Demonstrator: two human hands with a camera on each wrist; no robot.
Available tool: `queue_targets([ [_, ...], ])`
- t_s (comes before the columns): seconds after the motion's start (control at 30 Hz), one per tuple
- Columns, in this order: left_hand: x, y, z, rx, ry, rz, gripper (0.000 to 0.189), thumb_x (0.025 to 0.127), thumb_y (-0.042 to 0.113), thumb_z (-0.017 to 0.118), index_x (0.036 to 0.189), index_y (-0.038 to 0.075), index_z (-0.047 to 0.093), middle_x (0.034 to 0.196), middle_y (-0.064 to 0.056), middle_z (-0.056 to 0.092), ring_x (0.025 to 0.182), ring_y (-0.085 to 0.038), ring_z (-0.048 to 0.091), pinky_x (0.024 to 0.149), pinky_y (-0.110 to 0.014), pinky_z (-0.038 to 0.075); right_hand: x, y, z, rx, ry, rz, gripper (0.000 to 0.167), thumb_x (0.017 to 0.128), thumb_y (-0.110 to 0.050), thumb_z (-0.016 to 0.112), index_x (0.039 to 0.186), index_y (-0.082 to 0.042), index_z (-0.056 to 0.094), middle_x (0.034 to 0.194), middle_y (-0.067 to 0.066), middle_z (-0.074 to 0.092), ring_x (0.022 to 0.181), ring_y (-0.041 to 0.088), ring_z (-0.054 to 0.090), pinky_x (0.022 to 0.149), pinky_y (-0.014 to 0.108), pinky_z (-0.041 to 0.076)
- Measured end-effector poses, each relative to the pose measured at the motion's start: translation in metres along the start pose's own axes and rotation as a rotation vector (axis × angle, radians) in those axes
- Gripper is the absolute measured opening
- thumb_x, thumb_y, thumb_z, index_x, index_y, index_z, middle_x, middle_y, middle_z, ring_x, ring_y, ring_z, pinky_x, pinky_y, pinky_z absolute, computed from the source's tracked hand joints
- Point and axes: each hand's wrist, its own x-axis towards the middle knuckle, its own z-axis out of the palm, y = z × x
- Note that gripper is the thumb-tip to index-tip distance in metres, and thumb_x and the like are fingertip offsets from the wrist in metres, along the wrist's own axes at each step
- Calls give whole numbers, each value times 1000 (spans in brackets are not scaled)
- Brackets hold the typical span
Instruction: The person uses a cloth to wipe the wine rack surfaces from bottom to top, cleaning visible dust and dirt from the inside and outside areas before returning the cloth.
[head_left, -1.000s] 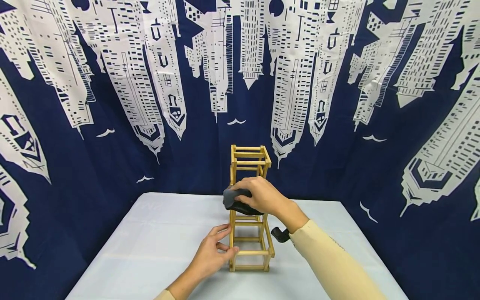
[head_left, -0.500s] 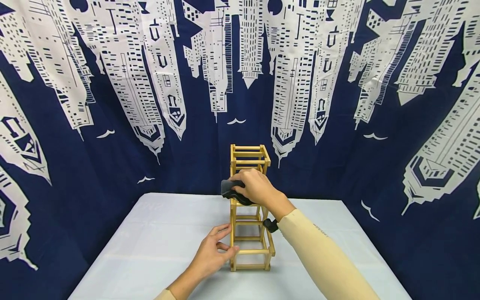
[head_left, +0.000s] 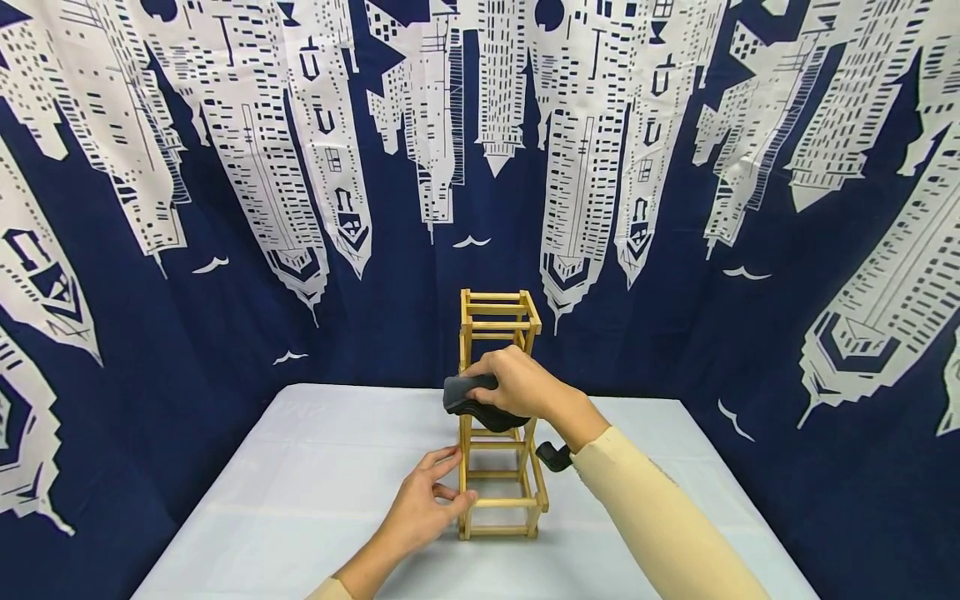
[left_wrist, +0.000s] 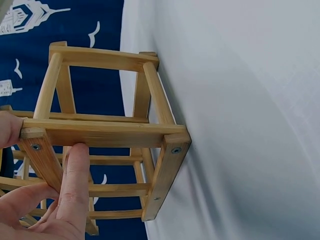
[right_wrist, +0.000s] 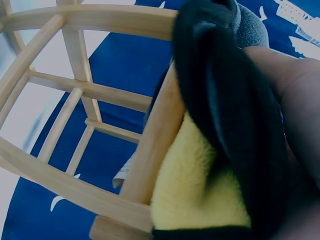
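A tiered rack of light wooden bars (head_left: 502, 503) stands upright on the white-covered table. At its lower left, my left hand (head_left: 423, 508) holds the frame, thumb at the front post and fingers along the side; the left wrist view shows the fingers (left_wrist: 74, 172) against the wooden rack (left_wrist: 100, 136). My right hand (head_left: 521, 385) grips a folded cleaning cloth (head_left: 460, 393), dark grey outside, at a middle tier. Up close in the right wrist view, the cloth (right_wrist: 190, 185) has a yellow plush side and black edging, and wraps a wooden bar. The right fingertips are partly hidden by it.
The white tablecloth (head_left: 315, 475) spreads around the rack on both sides. Behind hangs a dark blue curtain (head_left: 405, 317) printed with white upside-down buildings. A small black device (head_left: 553, 456) sits by the right wrist.
My right hand rose with the cloth along the rack, then came back down to about its earlier height. The left hand and the rack have stayed in place.
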Motion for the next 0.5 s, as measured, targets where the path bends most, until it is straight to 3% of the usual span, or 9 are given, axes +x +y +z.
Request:
queue_targets([
  [0.1,-3,-1,0,-19,-15,-10,76,100,18,92,162,-12,59,178,-25,51,94,-13,85,75,-19,64,-5,-3,2,1,-13,-13,25,106,-15,89,130,-17,91,122,4,90,106,15,83,92,34,70],
  [0.3,-5,1,0,-33,-27,-10,76,101,17,92,162,-12,58,178,-25,50,96,-18,85,76,-19,64,-10,-2,7,-16,38,-31,24,104,-14,90,127,-18,91,116,2,89,95,10,78,84,28,65],
  [0.5,-4,1,-1,10,-6,-11,74,101,21,92,163,-7,62,171,-27,57,97,-17,84,75,-19,65,-10,-3,10,-72,98,-36,27,104,-15,91,131,-17,90,118,2,88,100,17,82,87,35,69],
])
